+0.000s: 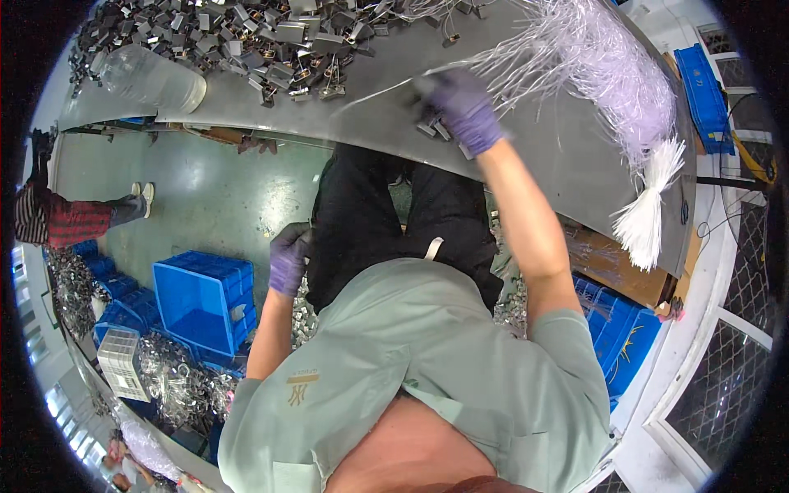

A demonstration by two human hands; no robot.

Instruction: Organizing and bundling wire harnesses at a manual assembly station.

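Note:
My right hand (462,107), in a purple glove, is over the grey tabletop (370,135) and smeared by motion. A thin white strand (382,90) runs past its fingertips; whether they grip it cannot be told. Small dark metal clip-like parts (431,127) lie at the table edge just below that hand. To its right spreads a large bundle of clear and pale purple strands (608,74), gathered into a white tufted end (653,201). Beside my left thigh hangs my left hand (289,256), gloved in purple too. Its fingers are curled in, and anything inside is hidden.
A heap of dark metal parts (222,41) covers the table's far left, with a clear plastic bottle (152,78) lying before it. Blue crates (205,304) stand on the floor at left, another blue bin (612,329) at right. A person (78,218) stands at far left.

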